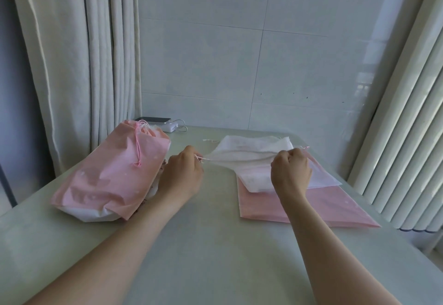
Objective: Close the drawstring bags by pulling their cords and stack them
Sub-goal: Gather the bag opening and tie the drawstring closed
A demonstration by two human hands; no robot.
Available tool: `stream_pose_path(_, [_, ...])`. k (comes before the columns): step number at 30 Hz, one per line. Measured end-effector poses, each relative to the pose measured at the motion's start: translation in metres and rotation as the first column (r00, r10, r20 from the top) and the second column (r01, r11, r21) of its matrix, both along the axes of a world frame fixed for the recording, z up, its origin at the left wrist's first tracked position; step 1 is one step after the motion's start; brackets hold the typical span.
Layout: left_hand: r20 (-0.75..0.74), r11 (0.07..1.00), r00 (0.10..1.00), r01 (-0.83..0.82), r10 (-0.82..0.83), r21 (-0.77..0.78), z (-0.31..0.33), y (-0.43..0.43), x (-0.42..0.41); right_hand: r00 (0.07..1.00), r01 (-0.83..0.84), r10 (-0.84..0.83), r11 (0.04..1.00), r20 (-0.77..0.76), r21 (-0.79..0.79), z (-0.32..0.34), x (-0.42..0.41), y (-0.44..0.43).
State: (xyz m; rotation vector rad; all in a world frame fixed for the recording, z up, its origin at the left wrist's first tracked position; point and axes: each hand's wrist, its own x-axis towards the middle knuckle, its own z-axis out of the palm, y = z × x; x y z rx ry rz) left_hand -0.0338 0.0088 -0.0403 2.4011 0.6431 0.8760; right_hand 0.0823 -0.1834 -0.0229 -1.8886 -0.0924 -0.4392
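White bag (249,158): at about 1 o'clock on the table (215,244), with its mouth edge puckered and drawn taut between the two hands.
Long axis: the mouth runs 9 to 3 o'clock, so I judge that closing it calls for pulling the ends outward along that same line.
Cord (201,158): a short pinkish-white end comes out of the bag's 9 o'clock corner.
Left hand (184,175): pinches that cord between curled fingertips, touching the bag's left tip.
Right hand (291,172): a closed fist at the bag's 3 o'clock end, gripping the fabric. Any cord inside the fist is hidden.
Nearer hand: both sit at the bag's ends, about equally close.
Progress: the mouth looks partly gathered, and this bag is not yet stacked.
Underneath: more white fabric, then a flat pink bag (311,208) reaching towards 5 o'clock. I cannot tell how many bags lie there.
Closed pile (112,177): at 10 o'clock, a filled pink bag with its mouth cinched lies on top, just beside the left wrist.
Beyond: a phone (153,120) and a white charger (171,127) at 11 o'clock, near the curtain (72,64).
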Motion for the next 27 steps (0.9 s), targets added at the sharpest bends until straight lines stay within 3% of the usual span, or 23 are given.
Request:
stream_pose_path(3, [0.055,0.993,0.999,0.003,0.003,-0.120,0.004,-0.002,0.002,0.990,-0.063,0.059,0.998,-0.126,-0.023,-0.007,0.003,-0.003])
stream_pose_path(6, [0.155,0.979,0.988,0.007,0.025,-0.206,0.013,-0.005,-0.002,0.978,-0.148,0.136,0.987,-0.158,-0.069,-0.005,-0.001,-0.002])
stream_pose_path(13, [0.458,0.991,0.888,0.013,0.052,-0.136,0.027,-0.017,-0.014,0.958,-0.282,0.276,0.957,-0.082,-0.069,-0.005,-0.008,0.006])
stream_pose_path(16, [0.500,0.991,0.865,0.017,0.052,-0.133,0.029,-0.017,-0.016,0.943,-0.327,0.322,0.944,-0.089,-0.051,-0.005,-0.008,0.006])
stream_pose_path(21, [0.524,0.981,0.846,0.005,0.100,-0.196,0.027,-0.014,-0.013,0.954,-0.295,0.290,0.953,-0.077,-0.066,-0.013,0.002,0.003])
stream_pose_path(27, [0.592,0.928,0.767,-0.010,0.246,-0.373,0.030,0.002,-0.010,0.995,-0.102,0.101,0.967,-0.014,-0.235,-0.014,0.014,-0.006])
